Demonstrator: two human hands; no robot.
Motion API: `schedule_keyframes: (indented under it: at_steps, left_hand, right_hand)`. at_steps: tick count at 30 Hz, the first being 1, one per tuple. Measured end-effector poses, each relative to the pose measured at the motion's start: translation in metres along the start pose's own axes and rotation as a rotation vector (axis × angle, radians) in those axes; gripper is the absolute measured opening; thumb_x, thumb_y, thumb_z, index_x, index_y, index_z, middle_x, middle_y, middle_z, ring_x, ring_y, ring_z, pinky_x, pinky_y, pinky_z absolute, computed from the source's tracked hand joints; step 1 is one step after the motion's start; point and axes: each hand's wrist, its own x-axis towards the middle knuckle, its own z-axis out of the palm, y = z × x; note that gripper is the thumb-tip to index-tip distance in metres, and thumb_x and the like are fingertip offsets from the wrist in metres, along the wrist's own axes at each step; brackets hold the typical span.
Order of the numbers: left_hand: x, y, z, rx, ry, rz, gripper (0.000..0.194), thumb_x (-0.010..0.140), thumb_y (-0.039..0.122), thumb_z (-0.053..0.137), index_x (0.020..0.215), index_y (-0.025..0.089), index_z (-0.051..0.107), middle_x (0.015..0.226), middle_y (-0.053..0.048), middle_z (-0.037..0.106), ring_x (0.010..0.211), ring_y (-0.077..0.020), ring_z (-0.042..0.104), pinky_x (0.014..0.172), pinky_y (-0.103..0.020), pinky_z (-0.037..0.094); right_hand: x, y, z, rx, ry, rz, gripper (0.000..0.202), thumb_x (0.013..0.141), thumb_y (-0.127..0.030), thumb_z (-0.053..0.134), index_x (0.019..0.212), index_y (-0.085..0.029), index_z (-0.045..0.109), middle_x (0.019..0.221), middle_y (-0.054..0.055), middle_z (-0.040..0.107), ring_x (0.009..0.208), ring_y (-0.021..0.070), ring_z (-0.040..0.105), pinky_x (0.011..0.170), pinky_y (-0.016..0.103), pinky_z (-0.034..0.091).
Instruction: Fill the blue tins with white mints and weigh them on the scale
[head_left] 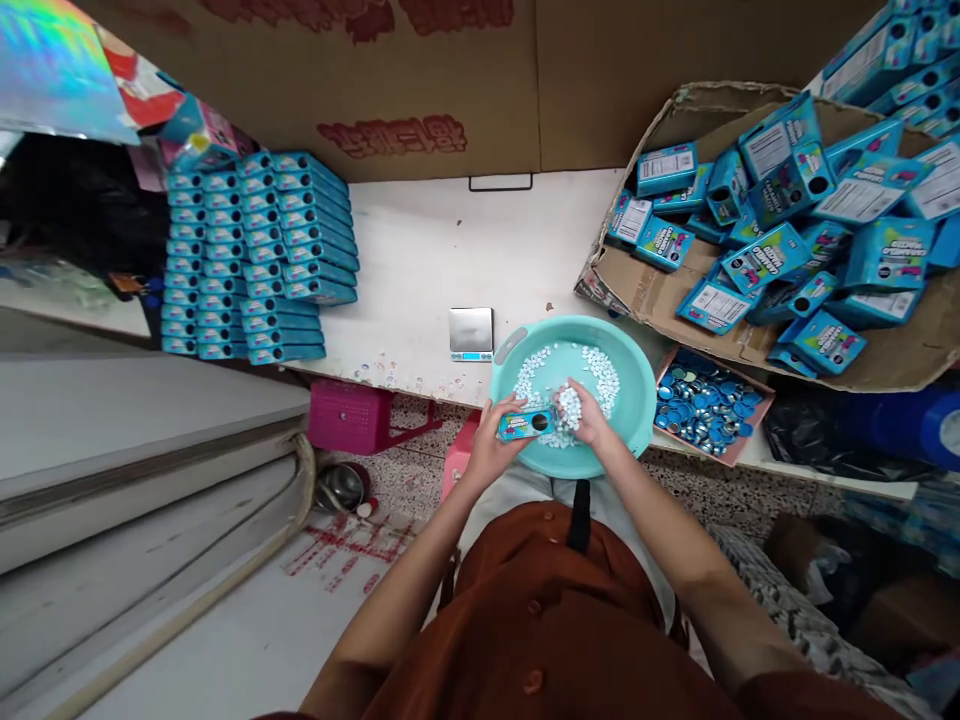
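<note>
A turquoise basin [643, 400] sits at the table's front edge, above my lap, with small white candies [602, 375] spread along its bottom. Over its near left part, my left hand [495, 440] is closed around a small blue candy box [517, 424], whose dark round hole faces right. Cupped beside that hole, my right hand [589, 415] holds a heap of white candies [569, 407]. The box and the heap are close together; whether they touch I cannot tell. A small digital scale [472, 332] lies on the table just left of the basin.
Stacked blue boxes [255, 260] stand at left. A cut-open cardboard carton [645, 290] with many loose blue boxes is at right. In front of it, a tray [731, 450] holds blue and silver round lids. A large cardboard box [435, 90] backs the table; a magenta stool [349, 415] stands below.
</note>
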Motion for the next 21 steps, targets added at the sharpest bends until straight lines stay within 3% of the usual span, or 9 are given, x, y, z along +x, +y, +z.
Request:
schedule_keyframes:
  at_steps: [3,8,15,21]
  left_hand:
    - [0.006,0.002,0.009,0.068,-0.023,0.025,0.038,0.075,0.033,0.076,0.106,0.023,0.058,0.11,-0.005,0.07,0.108,-0.023,0.064,0.116,-0.052,0.024]
    - [0.015,0.011,0.033,0.155,0.005,0.104,0.039,0.074,0.031,0.077,0.108,0.021,0.062,0.107,-0.007,0.069,0.103,-0.0252,0.062,0.094,-0.042,0.047]
    - [0.02,0.039,0.036,0.231,-0.11,0.276,0.039,0.078,0.009,0.064,0.114,0.023,0.063,0.106,-0.007,0.064,0.103,-0.024,0.055,0.091,-0.039,0.045]
    - [0.016,0.042,0.047,0.072,-0.074,0.186,0.036,0.078,0.023,0.072,0.113,0.025,0.065,0.102,-0.006,0.064,0.101,-0.0234,0.056,0.092,-0.039,0.044]
  right_hand:
    - [-0.029,-0.029,0.008,0.137,-0.006,-0.117,0.029,0.08,-0.046,0.063,0.071,-0.022,0.05,0.062,-0.005,0.054,0.045,0.0066,0.045,0.036,0.017,0.035]
    - [-0.069,-0.054,0.029,0.27,-0.017,-0.29,0.022,0.085,-0.04,0.055,0.073,-0.022,0.048,0.065,-0.006,0.052,0.047,0.0055,0.045,0.039,0.016,0.039]
    - [-0.091,-0.046,0.042,0.277,0.049,-0.525,0.024,0.084,-0.038,0.055,0.068,-0.021,0.05,0.064,-0.005,0.051,0.047,0.0058,0.044,0.043,0.017,0.041]
    - [-0.097,-0.042,0.046,0.207,0.078,-0.635,0.026,0.081,-0.04,0.058,0.065,-0.02,0.053,0.062,-0.002,0.054,0.056,0.0087,0.052,0.053,0.02,0.047]
